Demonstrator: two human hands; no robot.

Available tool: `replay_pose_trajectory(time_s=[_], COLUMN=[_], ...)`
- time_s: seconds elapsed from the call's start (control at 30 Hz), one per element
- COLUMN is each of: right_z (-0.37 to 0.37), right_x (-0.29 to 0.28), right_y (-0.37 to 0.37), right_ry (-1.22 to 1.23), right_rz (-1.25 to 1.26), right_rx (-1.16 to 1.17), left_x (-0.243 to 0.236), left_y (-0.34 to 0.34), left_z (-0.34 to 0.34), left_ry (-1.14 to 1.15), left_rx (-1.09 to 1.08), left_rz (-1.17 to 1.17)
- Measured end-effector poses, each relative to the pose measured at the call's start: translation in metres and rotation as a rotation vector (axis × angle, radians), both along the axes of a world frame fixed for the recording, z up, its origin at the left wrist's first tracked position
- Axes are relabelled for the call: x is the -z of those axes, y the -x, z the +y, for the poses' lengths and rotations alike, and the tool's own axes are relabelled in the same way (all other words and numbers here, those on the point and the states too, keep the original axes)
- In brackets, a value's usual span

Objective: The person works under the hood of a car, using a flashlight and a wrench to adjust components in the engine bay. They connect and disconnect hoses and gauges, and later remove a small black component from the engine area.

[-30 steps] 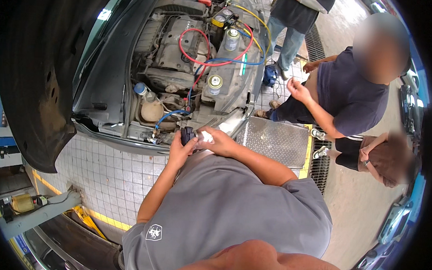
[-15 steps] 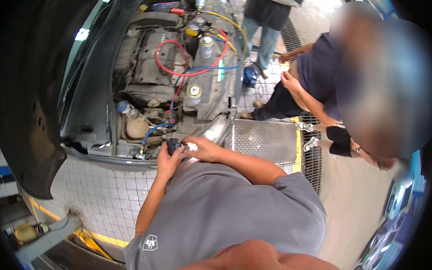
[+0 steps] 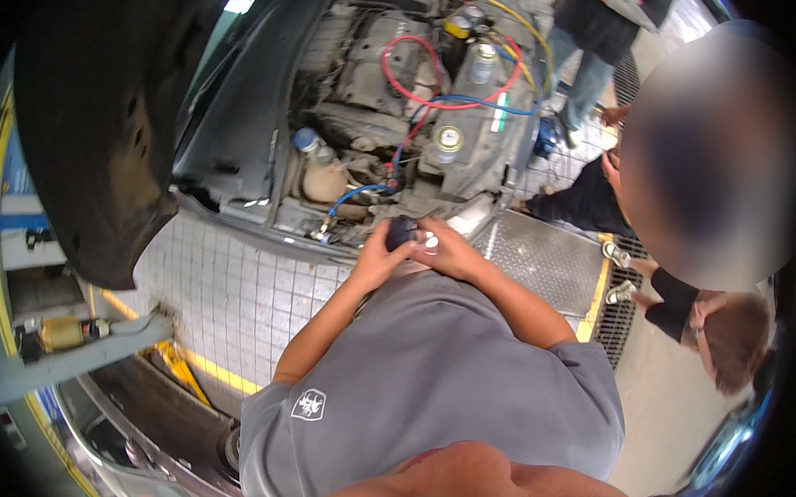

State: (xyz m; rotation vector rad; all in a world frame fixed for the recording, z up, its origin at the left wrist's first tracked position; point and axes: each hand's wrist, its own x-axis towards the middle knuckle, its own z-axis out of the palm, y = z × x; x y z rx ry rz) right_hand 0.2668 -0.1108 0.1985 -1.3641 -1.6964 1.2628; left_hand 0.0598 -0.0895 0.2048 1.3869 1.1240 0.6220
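Observation:
Both my hands meet in front of my grey shirt, at the near edge of a car's engine bay (image 3: 351, 113). Closed around a small black part (image 3: 402, 231) is my left hand (image 3: 381, 255). My right hand (image 3: 451, 249) grips the same part from the other side, where a shiny, pale end shows between the fingers. Its exact kind is too small to make out. Just beyond the hands, a blue hose (image 3: 358, 193) runs to a metal coupling (image 3: 324, 235) near the front left of the bay.
Red hose (image 3: 385, 66) loops over the engine beside gauges (image 3: 458, 26) and two cans (image 3: 483, 64) (image 3: 449, 147). A reservoir (image 3: 324, 182) sits left of them. The raised hood (image 3: 92, 129) hangs at left. People stand at right past a metal plate (image 3: 544, 255).
The view has turned, so the car and my hands appear farther right. Both hands stay closed on the black part, which sits slightly differently between the fingers.

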Motion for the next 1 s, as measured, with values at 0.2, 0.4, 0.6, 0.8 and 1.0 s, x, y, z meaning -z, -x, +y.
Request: replay_pose_trajectory(time_s=[0.2,0.4,0.6,0.8,1.0], right_z=[0.000,-0.001,-0.004,-0.006,-0.008], right_x=[-0.005,0.006,0.008,-0.003,-0.006], right_y=[0.001,-0.001,-0.001,-0.001,-0.004], right_ry=[-0.005,-0.043,-0.063,-0.009,0.016], right_rz=[-0.090,0.003,-0.012,-0.091,-0.076], right_rx=[-0.058,-0.023,-0.037,-0.067,-0.016], left_x=[-0.007,0.020,0.116,0.137,0.143], left_y=[0.007,0.043,0.118,0.123,0.120], left_z=[-0.008,0.012,0.031,0.038,0.047], left_ry=[0.042,-0.186,-0.303,-0.270,-0.248], left_rx=[0.055,-0.110,-0.339,-0.245,-0.255], left_rz=[0.016,0.296,0.858,1.056,1.081])
